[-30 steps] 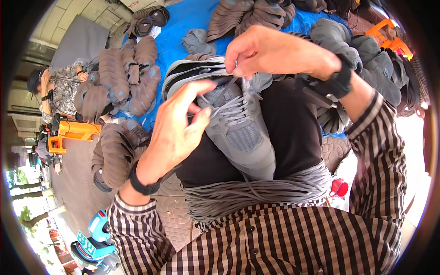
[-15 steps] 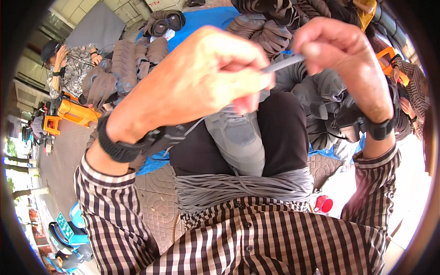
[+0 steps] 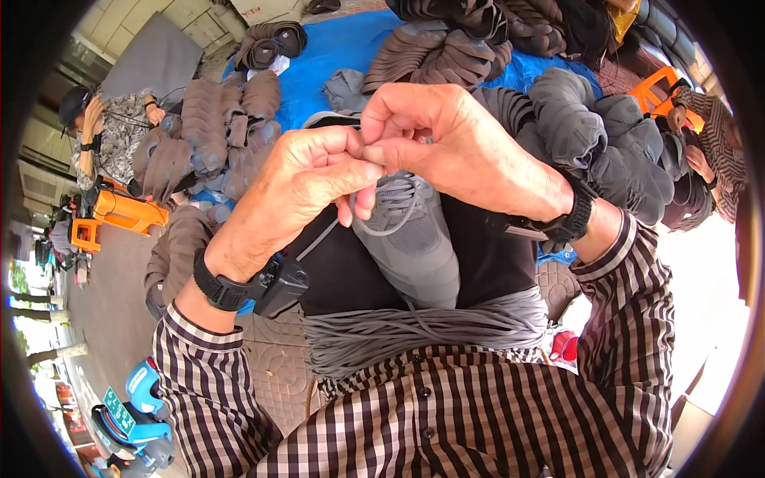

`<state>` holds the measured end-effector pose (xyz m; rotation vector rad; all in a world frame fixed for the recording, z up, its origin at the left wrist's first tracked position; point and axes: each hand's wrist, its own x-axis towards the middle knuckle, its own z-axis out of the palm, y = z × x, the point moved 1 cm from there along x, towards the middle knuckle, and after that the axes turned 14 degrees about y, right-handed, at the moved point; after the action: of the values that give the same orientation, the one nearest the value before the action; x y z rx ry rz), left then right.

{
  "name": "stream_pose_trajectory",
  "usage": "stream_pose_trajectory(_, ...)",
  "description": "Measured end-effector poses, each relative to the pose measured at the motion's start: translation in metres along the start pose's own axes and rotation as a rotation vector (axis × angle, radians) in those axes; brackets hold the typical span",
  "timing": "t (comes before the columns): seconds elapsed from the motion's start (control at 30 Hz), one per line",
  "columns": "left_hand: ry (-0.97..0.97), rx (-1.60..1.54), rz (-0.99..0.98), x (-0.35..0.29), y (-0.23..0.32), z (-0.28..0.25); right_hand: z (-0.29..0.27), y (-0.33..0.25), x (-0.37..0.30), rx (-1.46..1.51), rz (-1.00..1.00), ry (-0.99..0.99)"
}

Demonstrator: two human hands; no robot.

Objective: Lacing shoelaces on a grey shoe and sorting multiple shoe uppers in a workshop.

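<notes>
Left hand (image 3: 295, 187) and right hand (image 3: 458, 151) come together at the fingertips above a grey shoe (image 3: 414, 247); the left pinches a lace (image 3: 319, 240), while the right closes in against it, whether on lace too I cannot tell. The shoe lies toe toward the body between the thighs (image 3: 492, 239), just beyond a bundle of laces (image 3: 430, 331) across the lap. Lacing seems the step in hand; the next move probably calls for a sure pinch on the lace's end, then steering it or drawing in the slack loop over the shoe. The hands hide the pinched spot and the shoe's upper end; a co-worker (image 3: 715, 119) at far right is cut off by the dark rim.
</notes>
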<state>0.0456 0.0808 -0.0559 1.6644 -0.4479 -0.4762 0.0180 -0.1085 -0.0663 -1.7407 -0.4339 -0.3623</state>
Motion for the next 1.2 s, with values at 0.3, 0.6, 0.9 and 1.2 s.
stream_pose_trajectory(0.3,0.106,0.351,-0.173,-0.021,-0.048,-0.041,-0.016,0.119,0.003,-0.613,-0.106,-0.409)
stream_pose_trajectory(0.6,0.245,0.611,0.233,0.027,-0.075,0.006,0.007,0.144,0.017,-0.958,-0.205,-0.529)
stream_pose_trajectory(0.9,0.318,0.782,0.657,0.059,-0.1,0.01,-0.013,0.154,0.041,-0.451,0.263,-0.742)
stream_pose_trajectory(1.2,0.214,0.865,0.42,0.048,-0.098,0.0,-0.01,0.156,0.026,-0.3,0.353,-0.455)
